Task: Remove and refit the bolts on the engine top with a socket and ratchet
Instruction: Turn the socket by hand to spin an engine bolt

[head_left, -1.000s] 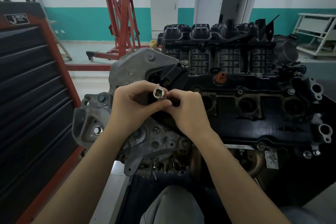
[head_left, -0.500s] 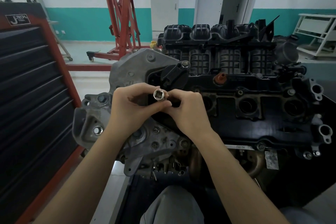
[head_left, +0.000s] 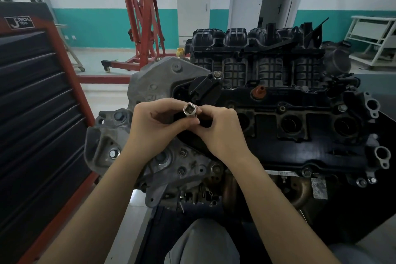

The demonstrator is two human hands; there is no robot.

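Chrome socket (head_left: pixel 189 110) is pinched by both hands, left (head_left: pixel 158 126) and right (head_left: pixel 220 129), fingers curled, hiding the black engine cover (head_left: pixel 300 152) beneath.

Head-worn wide view, facing forward-down, seemingly close above engine (head_left: pixel 278 130)

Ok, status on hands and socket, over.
Both hands, left and right, pinch the socket over the engine. Square drive up. No ratchet in view.
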